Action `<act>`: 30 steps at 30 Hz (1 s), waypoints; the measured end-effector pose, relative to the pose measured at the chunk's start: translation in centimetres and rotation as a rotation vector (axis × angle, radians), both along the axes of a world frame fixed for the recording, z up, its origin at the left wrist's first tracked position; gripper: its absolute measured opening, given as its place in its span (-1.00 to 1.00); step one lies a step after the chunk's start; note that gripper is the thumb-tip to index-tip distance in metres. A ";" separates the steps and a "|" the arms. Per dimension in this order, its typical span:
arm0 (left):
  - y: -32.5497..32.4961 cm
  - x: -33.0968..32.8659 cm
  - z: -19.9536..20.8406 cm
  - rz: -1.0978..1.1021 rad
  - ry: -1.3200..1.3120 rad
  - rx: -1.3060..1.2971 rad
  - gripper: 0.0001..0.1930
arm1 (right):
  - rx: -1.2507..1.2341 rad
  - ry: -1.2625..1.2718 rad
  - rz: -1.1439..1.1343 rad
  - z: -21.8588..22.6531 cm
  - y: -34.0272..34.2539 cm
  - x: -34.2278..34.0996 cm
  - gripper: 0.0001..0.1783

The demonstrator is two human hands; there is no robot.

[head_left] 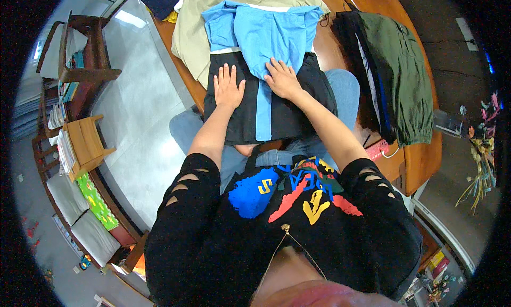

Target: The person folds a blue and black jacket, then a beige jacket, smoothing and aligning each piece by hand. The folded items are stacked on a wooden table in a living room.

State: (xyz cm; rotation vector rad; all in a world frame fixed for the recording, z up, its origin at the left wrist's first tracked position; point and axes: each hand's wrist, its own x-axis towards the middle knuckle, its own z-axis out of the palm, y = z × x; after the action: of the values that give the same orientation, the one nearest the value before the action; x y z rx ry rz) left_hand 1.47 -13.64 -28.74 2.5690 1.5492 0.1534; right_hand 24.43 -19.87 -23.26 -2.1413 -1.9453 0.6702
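A black and light blue garment (285,118) lies partly folded across my lap, with its blue cloth (271,33) gathered at the far end and a blue strip running down the middle of the black. My left hand (229,87) rests flat on the black cloth, left of the strip, fingers stretched out. On the lower tip of the blue cloth lies my right hand (282,79), palm down with its fingers spread. Neither hand grips anything. Beneath the garment's far end is a pale khaki garment (189,35).
Dark green garments with an elastic hem (402,78) lie stacked with black ones on the wooden surface (327,43) to the right. A pink object with a white cord (378,149) is near my right knee. Wooden furniture (85,142) stands on the left, past pale floor tiles.
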 end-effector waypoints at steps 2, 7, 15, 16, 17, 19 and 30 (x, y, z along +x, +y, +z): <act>-0.8 -0.5 0.3 -0.003 -0.016 -0.014 -0.30 | 0.115 -0.003 0.059 1.1 -1.5 -0.7 -0.23; -4.2 -1.8 1.6 0.026 0.009 -0.122 -0.32 | 0.209 -0.120 0.045 0.8 0.2 -0.4 -0.23; -7.5 -3.4 3.8 0.042 0.036 -0.185 -0.33 | 0.334 0.021 0.011 -1.0 8.4 0.0 -0.38; -7.8 -3.7 4.0 0.033 0.053 -0.183 -0.33 | 0.288 -0.109 0.112 -1.1 6.4 -0.4 -0.34; -8.1 -3.9 4.2 0.021 0.077 -0.199 -0.32 | 0.158 -0.267 0.222 -1.0 4.3 -0.7 -0.30; -8.6 -4.7 4.6 -0.014 0.073 -0.156 -0.31 | 0.154 -0.188 0.186 -0.2 0.9 -0.3 -0.26; -10.3 -9.8 7.4 0.390 -0.130 -0.169 -0.20 | 0.337 -0.293 0.037 12.2 -14.7 3.1 -0.43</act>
State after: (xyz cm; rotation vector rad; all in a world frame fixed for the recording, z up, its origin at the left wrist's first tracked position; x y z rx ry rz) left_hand -8.31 -23.92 -21.36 2.0659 1.9025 0.2138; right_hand 27.54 -34.57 -11.08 -2.0835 -2.0614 0.0219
